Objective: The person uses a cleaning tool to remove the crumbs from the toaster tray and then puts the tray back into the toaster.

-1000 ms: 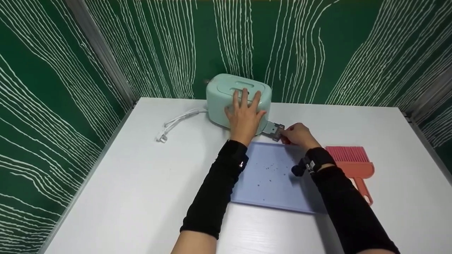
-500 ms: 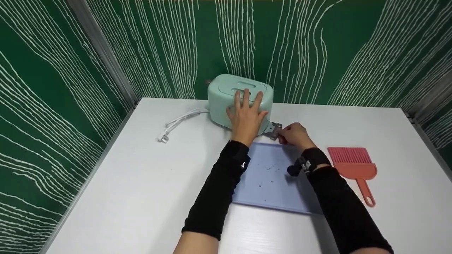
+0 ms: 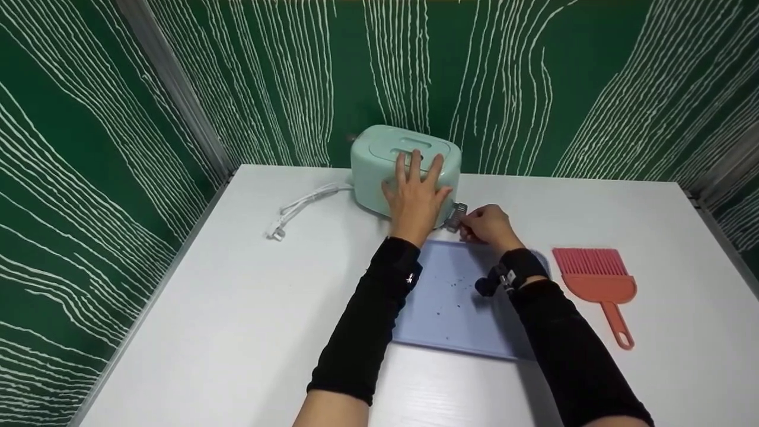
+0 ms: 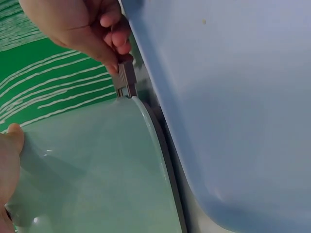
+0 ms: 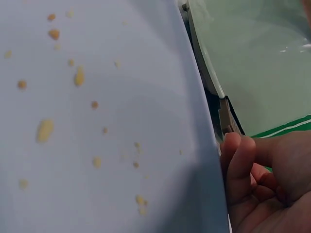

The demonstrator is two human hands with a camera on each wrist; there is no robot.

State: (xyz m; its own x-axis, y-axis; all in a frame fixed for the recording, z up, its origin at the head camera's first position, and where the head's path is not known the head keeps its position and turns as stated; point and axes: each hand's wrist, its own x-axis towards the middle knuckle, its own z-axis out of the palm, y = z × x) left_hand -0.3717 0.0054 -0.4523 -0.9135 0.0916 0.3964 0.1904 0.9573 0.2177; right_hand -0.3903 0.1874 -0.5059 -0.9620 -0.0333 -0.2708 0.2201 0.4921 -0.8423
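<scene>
A mint-green toaster (image 3: 373, 178) stands at the back of the table. Spread over its front side and top edge is my left hand (image 3: 413, 204), fingers straight. My right hand (image 3: 487, 226) pinches the grey-brown end of a crumb tray (image 3: 456, 217) between thumb and fingers, low at the toaster's right end. In the left wrist view only a short length of the crumb tray (image 4: 125, 77) shows outside the toaster; the remainder is hidden. Just in front lies a blue tray (image 3: 439, 326), with yellow and brown crumbs (image 5: 45, 130) scattered on it.
Right of the blue tray lies a red brush (image 3: 599, 287) with pink bristles. A white cord with a plug (image 3: 276, 230) trails left from the toaster. Behind the white table (image 3: 237, 296) rises a green wall with white lines.
My right hand has moved left, and the crumb tray has slid further into the toaster, so less of it shows. My left hand has stayed on the toaster.
</scene>
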